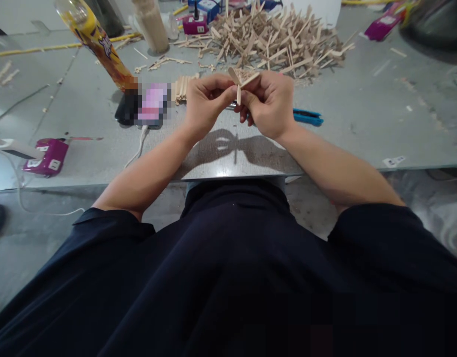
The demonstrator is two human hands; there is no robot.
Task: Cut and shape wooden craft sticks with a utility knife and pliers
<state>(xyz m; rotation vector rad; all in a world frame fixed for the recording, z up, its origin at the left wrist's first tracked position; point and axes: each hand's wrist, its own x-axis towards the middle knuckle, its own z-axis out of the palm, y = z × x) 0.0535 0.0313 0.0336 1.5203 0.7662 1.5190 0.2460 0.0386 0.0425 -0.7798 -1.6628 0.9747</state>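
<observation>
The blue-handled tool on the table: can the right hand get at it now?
Probably yes: the blue-handled tool lies near the right hand, its exposed end uncovered. However, that hand grips a wooden-stick piece, which it would likely release first.

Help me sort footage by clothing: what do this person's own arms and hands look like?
The left hand and right hand are bare, without gloves. Plain, very dark short sleeves end near the elbows, leaving the forearms uncovered. No watch or bracelet shows.
</observation>
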